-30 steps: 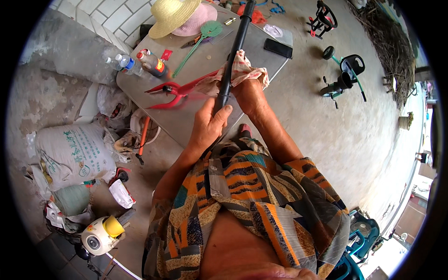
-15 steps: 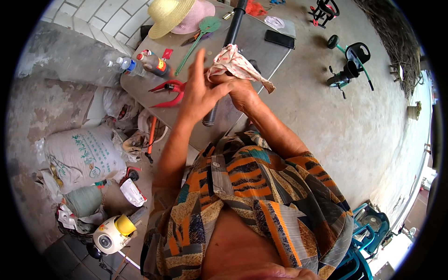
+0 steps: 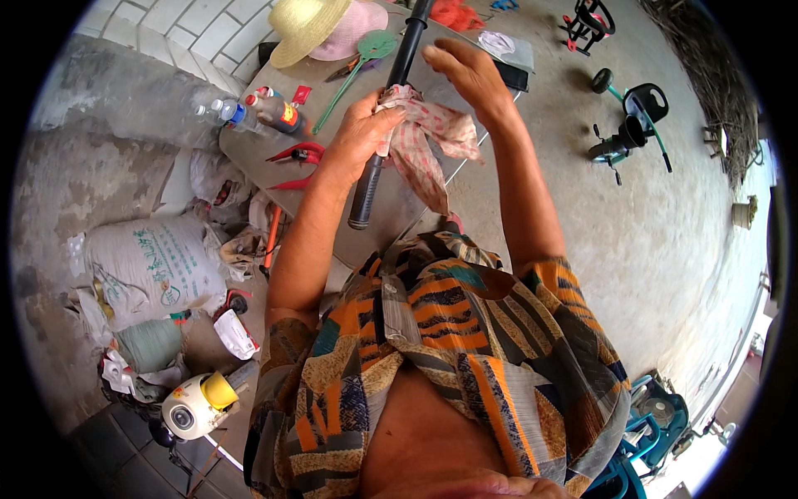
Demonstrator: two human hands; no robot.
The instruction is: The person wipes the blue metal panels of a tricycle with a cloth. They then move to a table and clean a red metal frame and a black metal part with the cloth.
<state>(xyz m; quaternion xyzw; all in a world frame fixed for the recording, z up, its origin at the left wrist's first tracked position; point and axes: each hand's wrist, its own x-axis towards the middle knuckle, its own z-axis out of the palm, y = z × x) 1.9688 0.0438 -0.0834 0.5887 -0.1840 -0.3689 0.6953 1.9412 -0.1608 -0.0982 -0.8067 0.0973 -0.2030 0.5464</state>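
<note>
A black pole (image 3: 406, 51) slants across the table, its ribbed lower end toward my body. My left hand (image 3: 359, 131) is closed round the pole with a white cloth (image 3: 426, 137) patterned in red pressed against it. The cloth's loose ends hang to the right of the pole. My right hand (image 3: 472, 73) is raised to the right of the pole, apart from it and the cloth, with its fingers loosely stretched and nothing in them. A red-handled tool (image 3: 301, 153) lies on the table beside my left forearm, partly hidden by it.
On the grey table (image 3: 274, 170) are bottles (image 3: 278, 115), a green fly swatter (image 3: 345, 83), a straw hat (image 3: 303, 29), a pink hat (image 3: 353, 33) and a dark case (image 3: 513, 76). A child's tricycle (image 3: 628, 125) stands on the floor at right. Sacks (image 3: 154, 266) lie at left.
My right hand has let go of the cloth and moved up and right. My left hand, open before, has closed on the cloth and pole. The cloth now hangs looser.
</note>
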